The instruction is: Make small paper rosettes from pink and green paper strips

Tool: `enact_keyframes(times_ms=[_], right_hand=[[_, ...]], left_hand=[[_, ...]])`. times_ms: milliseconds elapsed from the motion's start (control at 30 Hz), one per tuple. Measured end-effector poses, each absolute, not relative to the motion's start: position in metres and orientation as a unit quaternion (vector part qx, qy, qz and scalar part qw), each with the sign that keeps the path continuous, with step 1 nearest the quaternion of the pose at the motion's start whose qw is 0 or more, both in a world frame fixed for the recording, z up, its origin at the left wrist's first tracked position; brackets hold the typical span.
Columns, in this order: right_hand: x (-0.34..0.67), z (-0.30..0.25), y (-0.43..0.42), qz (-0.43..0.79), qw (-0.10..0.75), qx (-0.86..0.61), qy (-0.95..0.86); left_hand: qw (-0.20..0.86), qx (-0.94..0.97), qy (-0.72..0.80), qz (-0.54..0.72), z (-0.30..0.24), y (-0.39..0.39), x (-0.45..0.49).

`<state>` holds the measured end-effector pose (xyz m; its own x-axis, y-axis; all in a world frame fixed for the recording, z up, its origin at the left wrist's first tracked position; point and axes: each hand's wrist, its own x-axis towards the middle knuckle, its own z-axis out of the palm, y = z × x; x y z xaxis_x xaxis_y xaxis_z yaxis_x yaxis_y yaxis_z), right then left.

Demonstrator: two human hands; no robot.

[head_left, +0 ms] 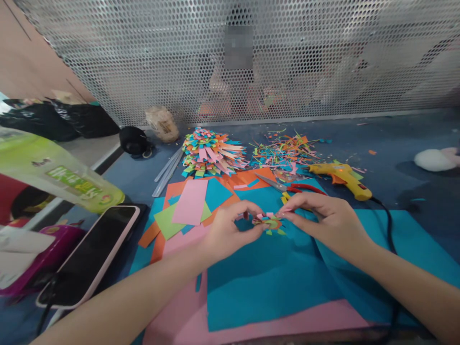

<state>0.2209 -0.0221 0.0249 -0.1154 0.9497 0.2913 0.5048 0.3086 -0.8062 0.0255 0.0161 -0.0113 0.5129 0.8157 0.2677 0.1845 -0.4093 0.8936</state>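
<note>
A small paper flower (270, 223) of mixed colours, with short strips fanning out, lies on a blue paper sheet (266, 282) between my two hands. My left hand (230, 231) pinches its left side with curled fingers. My right hand (319, 215) pinches its right side with thumb and fingertips. A pink sheet (287, 323) lies under the blue one, nearer to me.
Farther back lie a pile of finished paper flowers (210, 153), paper scraps (283, 149), scissors with red handles (287, 186) and a yellow glue gun (341, 178). Loose coloured sheets (190, 203), a phone (89, 256) and a green bottle (57, 175) are on the left. A perforated metal screen (323, 57) stands behind, with a person beyond it.
</note>
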Motion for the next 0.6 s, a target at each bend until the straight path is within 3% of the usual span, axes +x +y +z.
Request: enact_keyframes(times_ms=[300, 467, 600], right_hand=[[0.223, 0.025, -0.023, 0.264, 0.417, -0.506, -0.707], [0.229, 0.027, -0.026, 0.267, 0.434, -0.441, -0.739], [0.232, 0.026, -0.026, 0.157, 0.411, -0.375, -0.816]], left_hand=[[0.397, 0.764, 0.342, 0.376, -0.011, 0.016, 0.026], [0.266, 0.806, 0.257, 0.462, -0.007, 0.018, 0.023], [0.193, 0.826, 0.195, 0.493, -0.007, 0.018, 0.019]])
